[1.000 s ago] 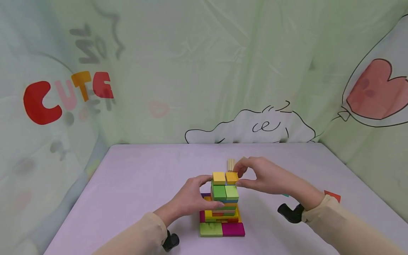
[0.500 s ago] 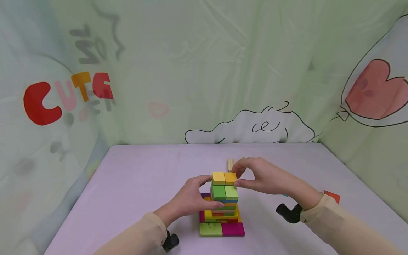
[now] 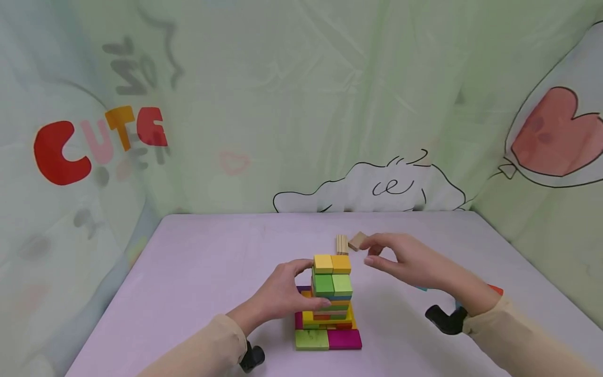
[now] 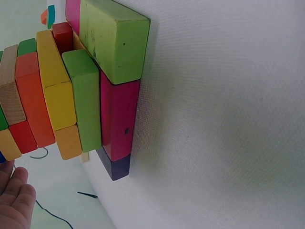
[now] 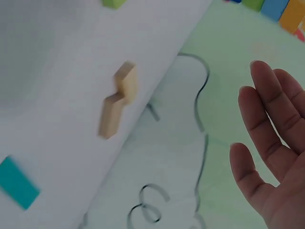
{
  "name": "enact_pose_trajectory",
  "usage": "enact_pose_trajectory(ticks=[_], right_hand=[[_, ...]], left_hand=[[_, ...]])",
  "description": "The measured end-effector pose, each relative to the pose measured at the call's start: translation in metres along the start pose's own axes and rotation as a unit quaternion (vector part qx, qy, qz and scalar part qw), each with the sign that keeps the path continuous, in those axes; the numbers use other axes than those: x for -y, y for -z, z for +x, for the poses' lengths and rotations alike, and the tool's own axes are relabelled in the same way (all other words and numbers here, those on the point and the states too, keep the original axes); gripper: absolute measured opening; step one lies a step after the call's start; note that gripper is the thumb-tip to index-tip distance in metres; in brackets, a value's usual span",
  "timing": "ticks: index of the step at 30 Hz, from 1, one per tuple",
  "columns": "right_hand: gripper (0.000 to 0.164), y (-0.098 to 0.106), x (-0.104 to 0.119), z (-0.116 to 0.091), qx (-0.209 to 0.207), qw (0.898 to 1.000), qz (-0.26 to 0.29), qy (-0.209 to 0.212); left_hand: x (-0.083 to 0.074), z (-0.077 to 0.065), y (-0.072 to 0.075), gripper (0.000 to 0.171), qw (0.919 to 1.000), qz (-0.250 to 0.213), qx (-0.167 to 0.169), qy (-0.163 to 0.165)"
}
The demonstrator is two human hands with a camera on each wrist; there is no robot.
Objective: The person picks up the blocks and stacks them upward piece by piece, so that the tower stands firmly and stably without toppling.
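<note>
A tower of coloured wooden blocks (image 3: 332, 285) stands on the table, with two yellow-orange blocks side by side on top. Its wide base shows lime and magenta pieces in front. My left hand (image 3: 289, 290) holds the tower from the left, thumb across the front face and fingers at its far side. In the left wrist view, the fingertips (image 4: 18, 191) sit right at the upper layers of the tower (image 4: 86, 102). My right hand (image 3: 398, 256) is to the right of the tower, apart from it, fingers loosely bent and holding nothing.
Behind the tower lie plain wooden blocks (image 3: 342, 244), one turned at an angle (image 3: 358, 241). A teal block (image 5: 19, 182) and an orange-red block (image 3: 495, 289) lie to the right, partly hidden by the right arm. Printed cloth walls surround the table (image 3: 226, 246).
My right hand has let go of the upper right block and moved right, uncovering an angled wooden block. That top block has slid left against its neighbour. The left hand keeps its place.
</note>
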State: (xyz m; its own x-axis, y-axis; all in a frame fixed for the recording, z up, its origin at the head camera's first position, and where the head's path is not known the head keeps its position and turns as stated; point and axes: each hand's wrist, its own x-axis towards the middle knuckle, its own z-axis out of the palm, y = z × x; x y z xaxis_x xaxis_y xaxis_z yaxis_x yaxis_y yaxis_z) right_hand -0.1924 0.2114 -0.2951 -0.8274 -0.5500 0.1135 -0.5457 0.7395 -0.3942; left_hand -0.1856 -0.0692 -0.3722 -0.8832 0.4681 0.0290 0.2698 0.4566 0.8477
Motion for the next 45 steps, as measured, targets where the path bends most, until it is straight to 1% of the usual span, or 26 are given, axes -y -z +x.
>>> enact_pose_trajectory(ticks=[2,6,9,13,17,21,25,29,31,33,36,39,41,45], right_hand=[[0.031,0.000,-0.015,-0.011,-0.007,1.000,-0.010,-0.029],[0.029,-0.003,-0.055,-0.036,-0.023,0.996,-0.031,-0.079],[0.030,-0.007,-0.088,-0.057,-0.025,0.993,-0.051,-0.104],[0.040,-0.011,-0.124,-0.081,0.004,0.986,-0.060,-0.153],[0.045,-0.016,-0.147,-0.098,0.039,0.978,-0.054,-0.196],[0.045,-0.021,-0.160,-0.108,0.065,0.970,-0.052,-0.230],[0.043,-0.025,-0.167,-0.116,0.073,0.965,-0.058,-0.247],[0.037,-0.030,-0.168,-0.122,0.059,0.969,-0.056,-0.234],[0.033,-0.033,-0.167,-0.123,0.045,0.973,-0.045,-0.221],[0.032,-0.036,-0.165,-0.125,0.031,0.979,-0.030,-0.199],[0.035,-0.040,-0.163,-0.128,0.016,0.987,-0.013,-0.161],[0.038,-0.041,-0.163,-0.132,0.009,0.989,-0.014,-0.145],[0.039,-0.041,-0.164,-0.134,0.011,0.987,-0.014,-0.159],[0.035,-0.041,-0.166,-0.135,0.015,0.981,-0.015,-0.193]], left_hand=[[-0.001,0.000,0.000,0.077,1.0000,0.007,0.001,-0.001],[-0.003,0.000,0.002,0.078,0.9999,0.012,0.000,-0.002],[-0.004,0.000,0.003,0.078,0.9999,0.013,-0.001,-0.001],[-0.003,0.000,0.003,0.078,0.9999,0.015,-0.002,0.001],[-0.001,-0.001,0.002,0.078,0.9999,0.014,-0.002,0.001],[-0.001,-0.001,0.001,0.078,0.9999,0.013,-0.003,-0.002],[-0.001,-0.001,0.001,0.077,0.9999,0.011,-0.004,-0.003],[-0.001,-0.001,0.000,0.078,0.9999,0.012,-0.004,-0.004],[-0.002,-0.001,0.000,0.078,0.9999,0.013,-0.004,-0.004],[-0.002,-0.001,0.000,0.078,0.9999,0.013,-0.004,-0.003],[-0.002,-0.001,-0.001,0.078,0.9999,0.012,-0.004,-0.001],[-0.001,-0.001,-0.001,0.078,0.9999,0.013,-0.004,-0.003],[-0.001,-0.001,0.000,0.077,0.9999,0.016,-0.004,-0.004],[-0.001,-0.001,0.000,0.076,0.9998,0.020,-0.003,-0.004]])
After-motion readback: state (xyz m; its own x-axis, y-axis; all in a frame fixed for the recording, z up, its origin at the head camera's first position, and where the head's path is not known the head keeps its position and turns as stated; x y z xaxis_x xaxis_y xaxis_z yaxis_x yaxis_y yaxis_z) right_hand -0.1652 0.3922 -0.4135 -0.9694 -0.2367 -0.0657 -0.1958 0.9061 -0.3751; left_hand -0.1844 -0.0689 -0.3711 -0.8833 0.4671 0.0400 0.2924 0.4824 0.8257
